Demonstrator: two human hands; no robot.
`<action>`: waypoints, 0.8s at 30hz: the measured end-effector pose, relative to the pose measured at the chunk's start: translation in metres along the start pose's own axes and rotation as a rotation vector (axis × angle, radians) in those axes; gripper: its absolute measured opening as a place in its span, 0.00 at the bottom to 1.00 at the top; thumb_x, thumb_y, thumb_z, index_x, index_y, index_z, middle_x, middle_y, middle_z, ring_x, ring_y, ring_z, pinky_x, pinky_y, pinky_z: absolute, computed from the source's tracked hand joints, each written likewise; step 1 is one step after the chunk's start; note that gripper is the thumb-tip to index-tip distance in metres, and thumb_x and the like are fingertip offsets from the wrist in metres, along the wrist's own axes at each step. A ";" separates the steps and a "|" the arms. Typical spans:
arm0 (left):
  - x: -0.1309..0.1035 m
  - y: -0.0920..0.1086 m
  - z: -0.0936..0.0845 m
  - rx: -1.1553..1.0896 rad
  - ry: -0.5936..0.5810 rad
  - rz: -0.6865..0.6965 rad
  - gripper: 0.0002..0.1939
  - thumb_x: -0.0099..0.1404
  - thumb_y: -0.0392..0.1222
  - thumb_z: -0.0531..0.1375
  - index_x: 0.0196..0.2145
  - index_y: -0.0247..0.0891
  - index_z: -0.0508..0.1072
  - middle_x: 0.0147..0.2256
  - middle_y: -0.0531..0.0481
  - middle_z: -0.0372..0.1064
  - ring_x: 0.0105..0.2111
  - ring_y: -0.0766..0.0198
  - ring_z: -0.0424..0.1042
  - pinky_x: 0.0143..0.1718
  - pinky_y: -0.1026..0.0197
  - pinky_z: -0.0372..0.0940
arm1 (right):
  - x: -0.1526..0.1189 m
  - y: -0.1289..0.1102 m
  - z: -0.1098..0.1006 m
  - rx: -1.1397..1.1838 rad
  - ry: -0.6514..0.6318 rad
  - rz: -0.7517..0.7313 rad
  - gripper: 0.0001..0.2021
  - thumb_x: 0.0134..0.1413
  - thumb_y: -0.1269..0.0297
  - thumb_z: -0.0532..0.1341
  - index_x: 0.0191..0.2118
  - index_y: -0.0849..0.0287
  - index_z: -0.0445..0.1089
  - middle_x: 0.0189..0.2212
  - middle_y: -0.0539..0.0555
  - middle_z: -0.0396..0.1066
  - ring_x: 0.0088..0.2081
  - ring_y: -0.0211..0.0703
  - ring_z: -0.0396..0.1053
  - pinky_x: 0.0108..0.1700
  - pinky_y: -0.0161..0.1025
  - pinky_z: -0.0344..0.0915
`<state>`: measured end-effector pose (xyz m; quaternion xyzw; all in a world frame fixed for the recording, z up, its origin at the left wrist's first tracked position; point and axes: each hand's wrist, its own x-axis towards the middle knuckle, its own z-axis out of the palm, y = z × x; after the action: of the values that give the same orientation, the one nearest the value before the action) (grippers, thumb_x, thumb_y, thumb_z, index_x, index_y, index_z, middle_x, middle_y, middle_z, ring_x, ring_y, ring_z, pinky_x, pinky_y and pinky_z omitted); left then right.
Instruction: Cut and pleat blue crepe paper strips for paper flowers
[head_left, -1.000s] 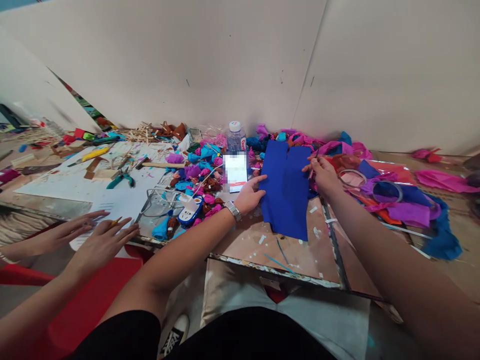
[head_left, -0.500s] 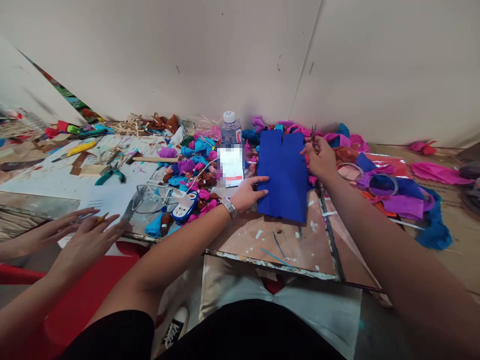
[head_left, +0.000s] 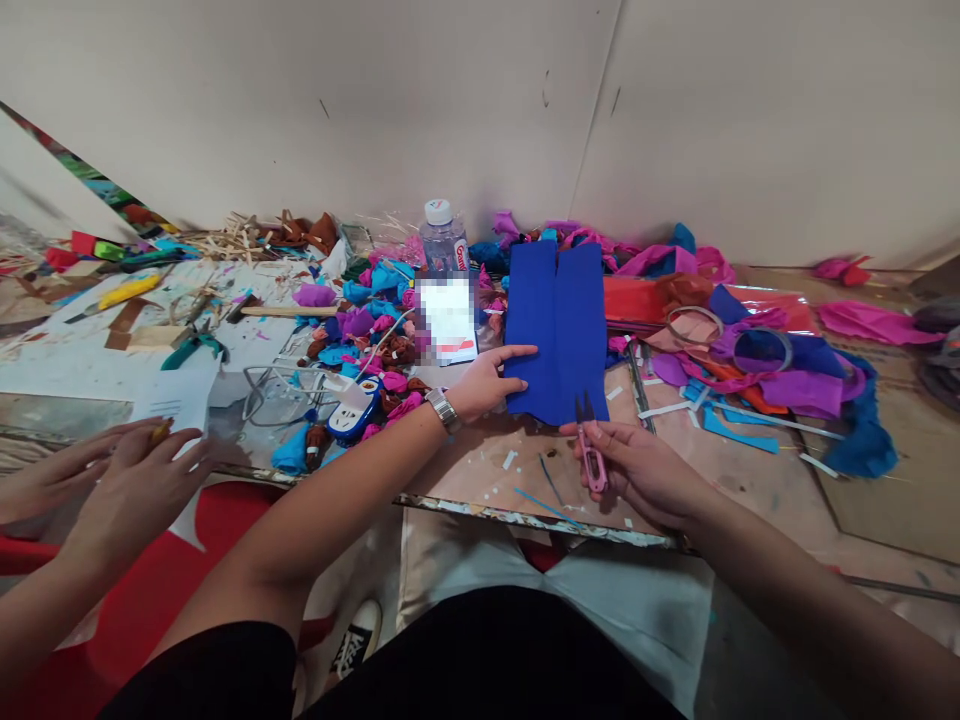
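So, the blue sheet (head_left: 559, 335) is lying on the brown tabletop (head_left: 480, 475) right in front of the person, its far end up against a heap of crumpled colored bits. Could be crepe paper, could be cloth, can't tell which. Its far edge has a notch near the middle, with a line running down from it, though I can't say if that line is a cut or a crease.

Left hand (head_left: 484, 388) is on the sheet's left edge, index finger and thumb spread wide apart and resting on top, not gripping anything. The other fingers are mostly hidden. There's a silver metal watch (head_left: 442, 408) on that wrist.

Right hand (head_left: 649, 468) has its thumb and fingers clamped on pink thread snips (head_left: 593, 468). The 2 dark blades point away from the body, tips a bit apart, right at the near right corner of the sheet. Can't tell if they're touching it or just above it.

Just left of the sheet there's a lit phone (head_left: 448, 315), screen blurred, with a white-capped plastic bottle (head_left: 444, 242) behind it. A blue and white power strip (head_left: 355, 410) sits nearer, with a white cable. Over on the right, 2 tape rolls (head_left: 763, 350) lie on purple, orange and blue scraps. Farther left: a hammer (head_left: 289, 311), teal-handled pliers (head_left: 196, 348) and a yellow utility knife (head_left: 129, 290). A co-worker's 2 hands (head_left: 142, 485) are near a white printed page (head_left: 176, 398).
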<state>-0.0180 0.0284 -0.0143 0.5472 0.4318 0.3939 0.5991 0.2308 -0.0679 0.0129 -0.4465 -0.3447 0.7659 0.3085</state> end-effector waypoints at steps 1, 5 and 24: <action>0.000 0.000 0.000 -0.003 0.000 -0.007 0.34 0.57 0.28 0.66 0.62 0.40 0.73 0.61 0.39 0.71 0.46 0.62 0.76 0.42 0.62 0.74 | -0.001 0.003 0.001 0.005 -0.015 0.036 0.17 0.58 0.53 0.71 0.45 0.60 0.76 0.34 0.51 0.72 0.25 0.37 0.73 0.24 0.36 0.74; -0.001 0.002 0.000 -0.004 0.014 -0.031 0.33 0.59 0.29 0.66 0.62 0.42 0.73 0.60 0.40 0.72 0.39 0.68 0.75 0.39 0.65 0.72 | -0.007 0.014 0.006 -0.002 -0.064 0.124 0.19 0.55 0.50 0.73 0.44 0.60 0.75 0.34 0.49 0.72 0.25 0.36 0.74 0.25 0.36 0.76; -0.006 0.013 0.002 -0.032 -0.002 -0.037 0.31 0.59 0.30 0.67 0.61 0.40 0.74 0.58 0.40 0.73 0.35 0.70 0.74 0.36 0.65 0.73 | 0.000 0.023 0.006 -0.061 -0.099 0.075 0.20 0.59 0.47 0.69 0.41 0.61 0.74 0.29 0.50 0.72 0.23 0.35 0.72 0.23 0.33 0.72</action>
<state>-0.0178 0.0235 -0.0010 0.5300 0.4349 0.3888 0.6154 0.2218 -0.0824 -0.0036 -0.4301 -0.3659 0.7871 0.2483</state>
